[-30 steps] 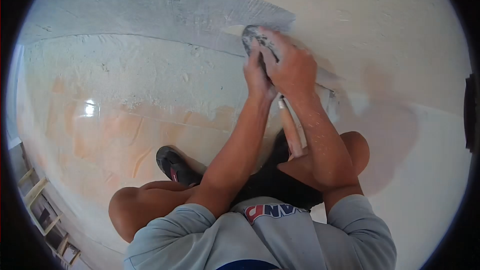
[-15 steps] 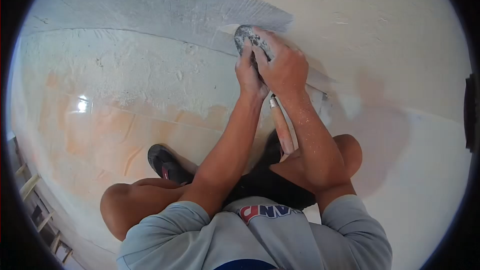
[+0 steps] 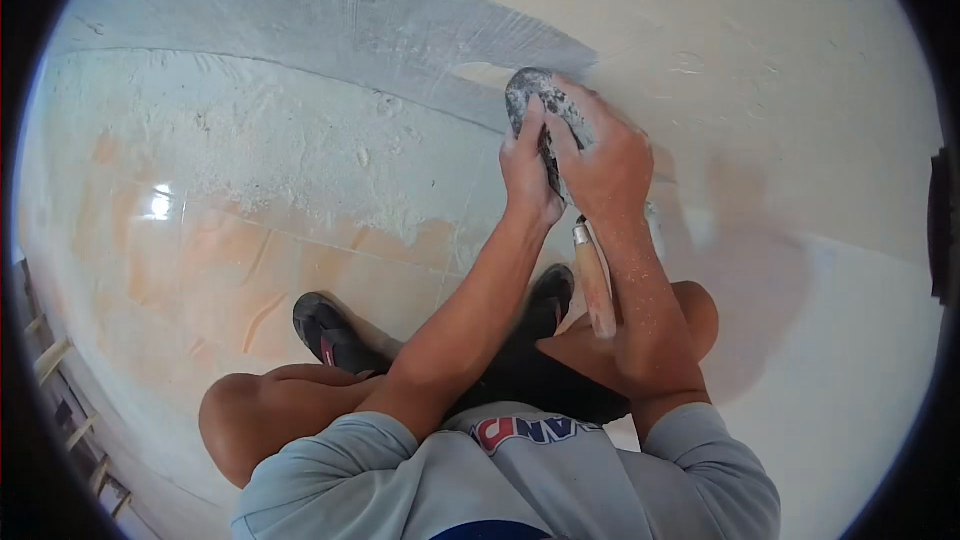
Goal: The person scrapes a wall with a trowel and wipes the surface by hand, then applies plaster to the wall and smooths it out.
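Both hands are closed on a dark, rounded object (image 3: 532,88) smeared with whitish powder; it looks like a pad or block. My left hand (image 3: 528,172) grips its left side, thumb on top. From the right, my right hand (image 3: 612,162) holds it with bent fingers over its face. Under my right wrist a trowel's wooden handle (image 3: 594,285) with a metal collar slants toward my right knee; its blade is mostly hidden by the hands. A grey patch (image 3: 390,35) lies just beyond the hands on the pale surface.
The pale floor (image 3: 270,150) has crusty white residue and orange-tinted areas. My shoes (image 3: 330,328) and bent knees are below the hands. Wooden slats (image 3: 52,360) show at the far left. A dark object (image 3: 940,227) is at the right edge.
Both hands, with the dark object, have shifted right and slightly nearer to my body. The wooden handle has moved the same way. More of my right shoe shows.
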Demonstrator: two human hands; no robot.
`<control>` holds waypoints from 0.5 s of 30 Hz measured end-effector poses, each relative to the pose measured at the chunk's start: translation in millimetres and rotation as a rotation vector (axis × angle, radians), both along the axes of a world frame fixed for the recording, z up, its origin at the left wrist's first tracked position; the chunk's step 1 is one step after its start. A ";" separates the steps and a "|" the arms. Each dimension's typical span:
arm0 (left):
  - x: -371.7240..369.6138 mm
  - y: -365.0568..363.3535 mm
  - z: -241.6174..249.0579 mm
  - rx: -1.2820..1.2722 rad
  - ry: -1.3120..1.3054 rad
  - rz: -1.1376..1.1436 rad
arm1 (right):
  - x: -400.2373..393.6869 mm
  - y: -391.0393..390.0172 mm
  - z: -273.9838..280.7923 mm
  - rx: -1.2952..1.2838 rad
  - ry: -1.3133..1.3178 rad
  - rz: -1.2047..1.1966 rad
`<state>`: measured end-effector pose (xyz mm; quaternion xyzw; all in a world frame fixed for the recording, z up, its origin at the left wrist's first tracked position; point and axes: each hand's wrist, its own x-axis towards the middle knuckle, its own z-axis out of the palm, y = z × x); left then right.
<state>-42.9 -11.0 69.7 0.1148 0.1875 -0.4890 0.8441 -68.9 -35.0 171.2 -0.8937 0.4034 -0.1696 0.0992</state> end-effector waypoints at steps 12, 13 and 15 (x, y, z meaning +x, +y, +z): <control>3.3 -0.8 -5.8 -0.019 -0.084 -0.058 | 2.0 -1.9 7.3 -0.006 -0.002 0.027; 9.9 -0.3 -6.2 -0.027 -0.094 -0.036 | 5.0 -1.3 3.9 -0.022 0.004 0.039; 6.1 -4.6 -0.9 -0.072 0.009 0.063 | -1.8 1.3 5.1 -0.019 0.008 0.027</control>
